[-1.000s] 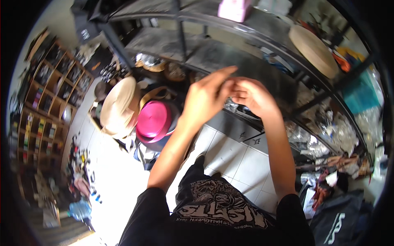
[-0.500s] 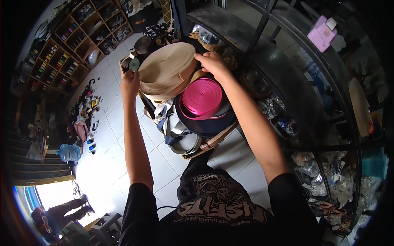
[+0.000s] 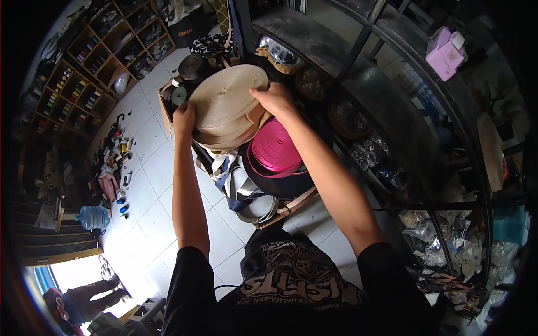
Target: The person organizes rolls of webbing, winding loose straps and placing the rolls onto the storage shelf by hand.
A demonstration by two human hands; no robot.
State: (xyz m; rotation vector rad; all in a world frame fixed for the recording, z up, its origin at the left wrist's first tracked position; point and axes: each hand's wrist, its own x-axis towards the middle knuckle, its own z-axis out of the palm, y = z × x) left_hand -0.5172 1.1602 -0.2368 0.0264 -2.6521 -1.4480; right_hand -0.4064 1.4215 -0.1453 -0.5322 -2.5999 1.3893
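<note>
A large beige roll of webbing [image 3: 227, 101] lies tilted on top of other rolls in a box. My left hand [image 3: 184, 119] grips its left edge, fingers curled and partly hidden. On the opposite edge my right hand [image 3: 273, 99] has its thumb over the top, with the fingers going underneath. Right below that hand, partly behind my forearm, sits a magenta webbing roll [image 3: 272, 147]. Grey and white straps with a grey roll [image 3: 256, 208] lie at the box's near end. A small green roll [image 3: 179, 95] and a dark roll [image 3: 193, 68] are beyond my left hand.
Black metal shelving [image 3: 358, 73] runs along the right, with plastic-wrapped goods and a pink container [image 3: 445, 53]. Thread spools fill a wooden shelf [image 3: 78, 84] at the far left. Scattered items and a blue water jug [image 3: 94, 217] stand on the tiled floor [image 3: 154, 193].
My right hand has shifted left and inward onto the beige roll. My left hand has come slightly nearer me. The roll has tipped and moved a little nearer, its near edge lower.
</note>
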